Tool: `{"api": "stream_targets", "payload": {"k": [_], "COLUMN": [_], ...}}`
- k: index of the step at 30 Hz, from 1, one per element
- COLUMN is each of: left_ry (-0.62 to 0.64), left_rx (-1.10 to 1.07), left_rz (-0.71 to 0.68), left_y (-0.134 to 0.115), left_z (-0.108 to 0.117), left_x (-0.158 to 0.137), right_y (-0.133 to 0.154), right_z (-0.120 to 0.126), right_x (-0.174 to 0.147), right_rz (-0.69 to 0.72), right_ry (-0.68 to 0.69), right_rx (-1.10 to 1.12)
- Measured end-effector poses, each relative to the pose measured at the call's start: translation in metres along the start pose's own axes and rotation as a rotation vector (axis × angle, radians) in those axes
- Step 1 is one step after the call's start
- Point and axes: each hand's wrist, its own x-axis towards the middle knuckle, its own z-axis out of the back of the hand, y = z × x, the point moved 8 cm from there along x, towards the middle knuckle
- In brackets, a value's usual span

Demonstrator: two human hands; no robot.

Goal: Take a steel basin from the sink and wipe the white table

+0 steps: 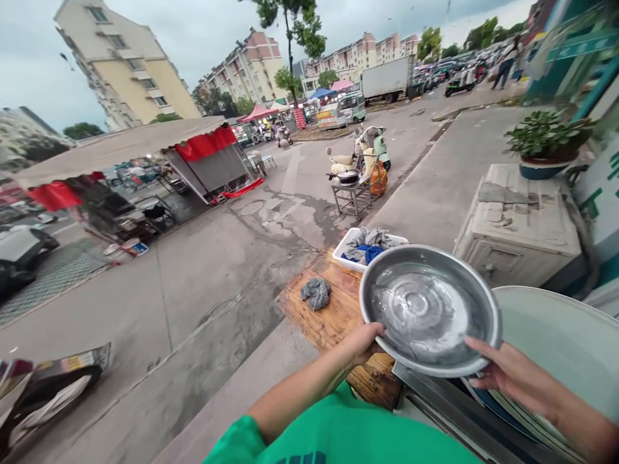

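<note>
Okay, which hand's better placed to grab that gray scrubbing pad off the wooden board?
Probably the left hand. It grips the metal basin at the rim nearest the scrubbing pad on the wooden board; the right hand holds the far rim.

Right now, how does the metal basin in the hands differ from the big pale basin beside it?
The metal basin is smaller, shiny grey and held tilted by the left hand and right hand. The pale basin is larger, matte, and no hand holds it. Both are round and shallow.
</note>
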Motion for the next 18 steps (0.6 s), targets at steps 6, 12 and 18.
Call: {"api": "stream_targets", "payload": {"k": [6, 12, 18], "left_ry": [-0.344, -0.718, -0.978], "left_rx": [-0.210, -0.465, -0.599], "left_rz": [-0.074, -0.102, -0.145], "left_y": [0.002, 0.036, 0.056], "left_z": [0.105, 0.196, 0.283], "left_x": [-0.046, -0.104, -0.167], "right_y": [0.140, 0.178, 0.192], "right_z": [-0.059, -0.198, -0.237], "right_x": [0.119, 0.265, 0.308], "right_rz": [0.065, 0.498, 0.656], "right_ry": [0.013, -0.150, -0.477], "right_rx": [-0.505, -1.075, -1.246]}}
